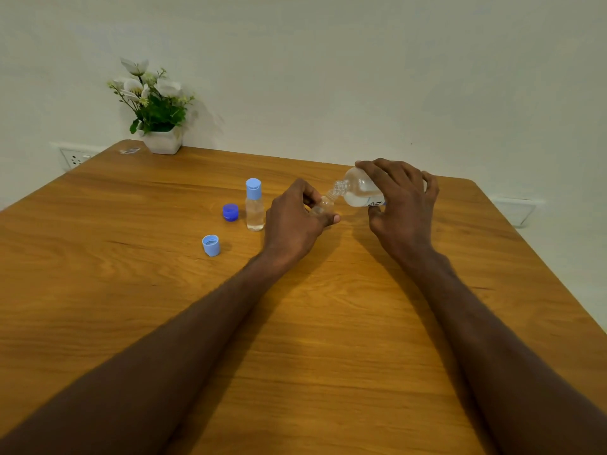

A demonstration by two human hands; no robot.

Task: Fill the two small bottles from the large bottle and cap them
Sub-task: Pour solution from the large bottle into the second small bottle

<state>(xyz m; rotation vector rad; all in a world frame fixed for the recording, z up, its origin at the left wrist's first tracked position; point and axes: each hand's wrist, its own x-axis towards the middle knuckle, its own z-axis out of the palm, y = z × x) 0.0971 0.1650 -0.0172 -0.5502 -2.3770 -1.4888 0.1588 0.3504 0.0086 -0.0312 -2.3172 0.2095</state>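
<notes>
Left hand [294, 218] fingers curl round a mostly hidden small bottle [323, 205]; right hand [400, 198] grips tilted large bottle [359, 192]. Capped bottle [254, 205], two loose caps [230, 212] left of center; flowerpot [162, 139] upper left.

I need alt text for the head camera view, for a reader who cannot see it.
The right hand tilts the large bottle into a small bottle held by the left hand over a wooden table. Left of them stand a capped small bottle and two loose blue caps.
</notes>
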